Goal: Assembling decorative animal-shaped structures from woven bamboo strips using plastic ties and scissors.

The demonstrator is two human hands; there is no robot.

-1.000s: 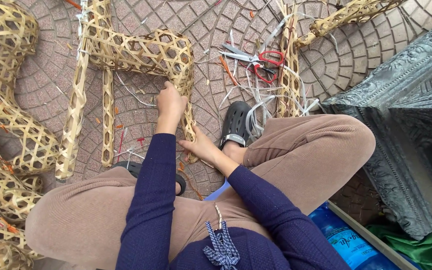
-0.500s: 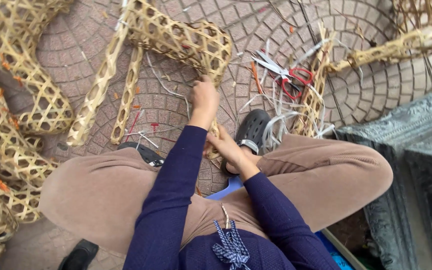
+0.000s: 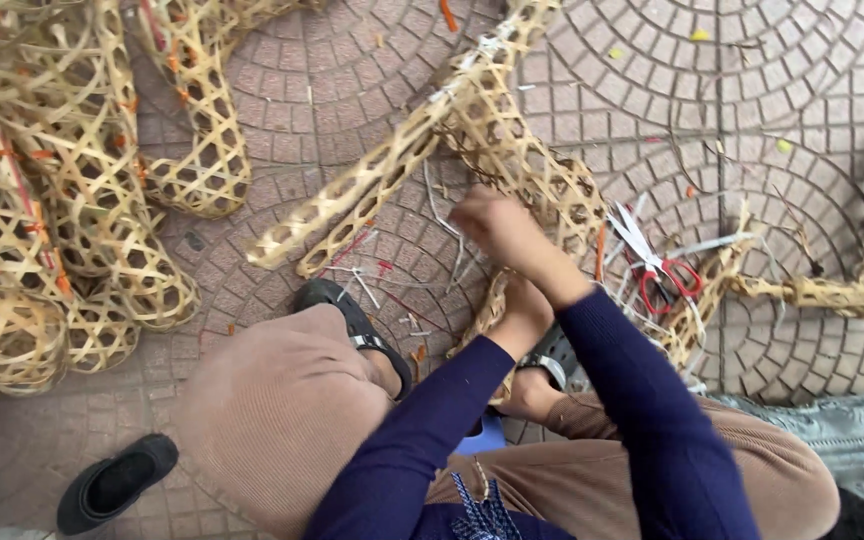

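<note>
While the right hand [image 3: 497,228] grips the woven bamboo frame [image 3: 512,150] with clenched fingers, the left hand [image 3: 524,305] sits beneath it, its grasp hidden. Red-handled scissors [image 3: 657,265] lie just beside on the brick paving [image 3: 752,110], open to the right.

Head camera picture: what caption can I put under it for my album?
Seated on brick paving, right hand and left hand work a woven bamboo frame near red-handled scissors.

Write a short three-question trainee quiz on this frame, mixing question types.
1. True or false: the red-handled scissors lie on the paving, held by neither hand.
2. Which hand is raised over the woven bamboo frame? A) right hand B) left hand
3. Fill in: the lone black shoe lies at the picture's lower ____.

Key: 1 true; 2 A; 3 left.
</note>
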